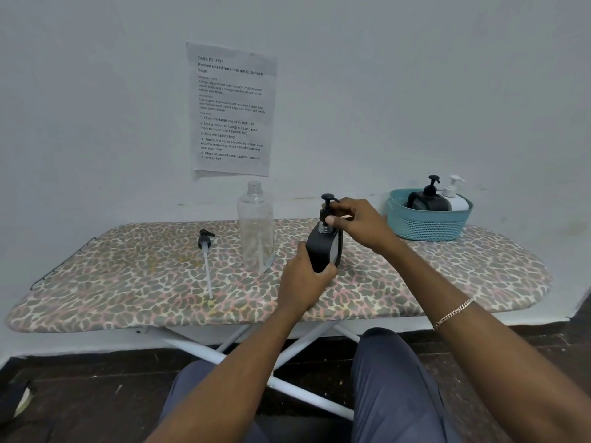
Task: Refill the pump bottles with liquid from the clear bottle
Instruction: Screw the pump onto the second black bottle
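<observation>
Leopard-print cloth covers the ironing board (134, 282) that runs across the middle of the frame, and we work near its centre. Our left hand (303, 282) grips the lower body of a black pump bottle (321, 251), fingers wrapped round its near side. Our right hand (361, 222) comes in from the right, with thumb and fingers curled round the pump top (327, 207) at the bottle's neck. A strip of threaded neck shows beneath the pump's collar. We cannot tell whether the bottle's base rests on the cloth.

Just left of the black bottle stands the clear bottle (256, 225), upright, its threaded mouth open. How much liquid it holds we cannot tell. Further left, a loose pump (206, 251) lies flat on the cloth, black head toward the wall and pale tube pointing toward us.

At the right end of the board sits a teal basket (428, 223). It holds a dark pump bottle (428, 198) and a white pump bottle (455, 195) side by side. A printed sheet (232, 110) hangs on the wall in the upper centre. A chain bracelet (452, 313) circles our right wrist at the lower right.
</observation>
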